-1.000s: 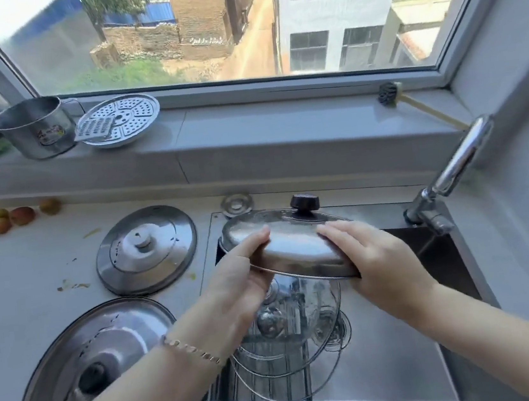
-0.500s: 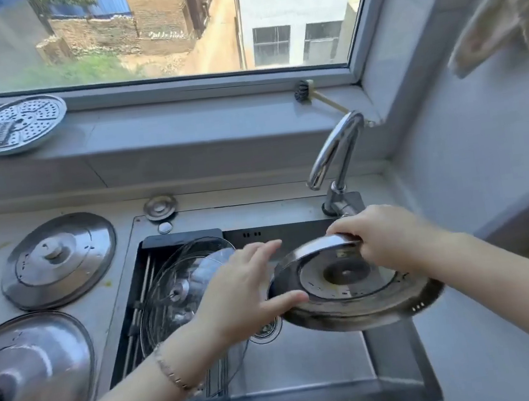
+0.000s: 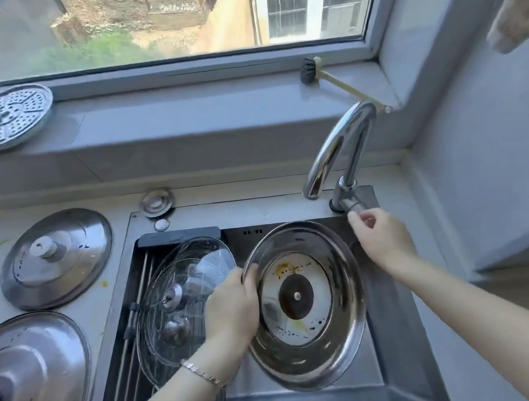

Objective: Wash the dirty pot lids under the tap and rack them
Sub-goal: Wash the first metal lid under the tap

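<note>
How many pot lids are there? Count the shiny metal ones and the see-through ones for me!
Metal lids: 3, one in the left hand at and two on the counter at and
Glass lids: 2, leaning in the rack at and
Total: 5

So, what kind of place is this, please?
Probably a home kitchen: a steel sink with a tap below a window, a rack of glass lids in it, and a dirty pot lid.

Tilted steel lid (image 3: 306, 305), underside up, apparently food-stained, below tap (image 3: 340, 147).
</note>
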`<control>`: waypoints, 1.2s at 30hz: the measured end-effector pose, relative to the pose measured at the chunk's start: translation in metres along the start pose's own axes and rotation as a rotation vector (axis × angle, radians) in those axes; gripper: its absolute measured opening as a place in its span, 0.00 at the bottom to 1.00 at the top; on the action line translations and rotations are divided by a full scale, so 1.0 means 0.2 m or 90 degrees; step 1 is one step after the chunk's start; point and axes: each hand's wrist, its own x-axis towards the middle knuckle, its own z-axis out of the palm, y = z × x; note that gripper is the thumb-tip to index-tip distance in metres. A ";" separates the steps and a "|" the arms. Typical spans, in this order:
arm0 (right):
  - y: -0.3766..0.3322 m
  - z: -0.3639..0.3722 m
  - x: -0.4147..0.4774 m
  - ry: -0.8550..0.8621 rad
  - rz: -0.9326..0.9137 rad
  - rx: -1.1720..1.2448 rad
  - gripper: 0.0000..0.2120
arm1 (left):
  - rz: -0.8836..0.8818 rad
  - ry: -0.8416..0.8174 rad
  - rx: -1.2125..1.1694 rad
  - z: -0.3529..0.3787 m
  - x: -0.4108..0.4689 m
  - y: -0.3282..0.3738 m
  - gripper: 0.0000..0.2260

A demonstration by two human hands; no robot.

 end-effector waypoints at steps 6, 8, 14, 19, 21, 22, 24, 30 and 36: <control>0.01 0.17 0.17 -0.127 0.281 0.196 0.23 | -0.151 -0.036 -0.032 -0.01 0.10 0.02 0.19; 0.01 0.20 0.21 -0.102 0.285 0.234 0.19 | -0.174 -0.036 -0.068 -0.02 0.11 0.03 0.19; 0.04 0.24 0.28 -0.093 0.278 0.106 0.20 | -0.176 -0.019 -0.107 -0.04 0.11 0.07 0.21; 0.06 0.26 0.29 -0.088 0.266 0.057 0.23 | -0.172 -0.016 -0.125 -0.02 0.11 0.08 0.21; 0.08 0.25 0.28 -0.098 0.254 0.046 0.22 | -0.165 -0.018 -0.119 -0.01 0.11 0.08 0.21; 0.08 0.24 0.28 -0.103 0.243 0.033 0.22 | -0.162 -0.021 -0.116 -0.01 0.12 0.08 0.21; 0.10 0.23 0.27 -0.105 0.231 0.015 0.22 | -0.164 -0.028 -0.119 0.01 0.12 0.08 0.21; 0.10 0.21 0.25 -0.103 0.230 0.010 0.20 | -0.179 -0.031 -0.129 0.02 0.13 0.09 0.21; 0.01 0.26 0.14 -0.087 0.254 0.117 0.27 | -0.164 -0.017 -0.128 0.00 0.12 0.10 0.21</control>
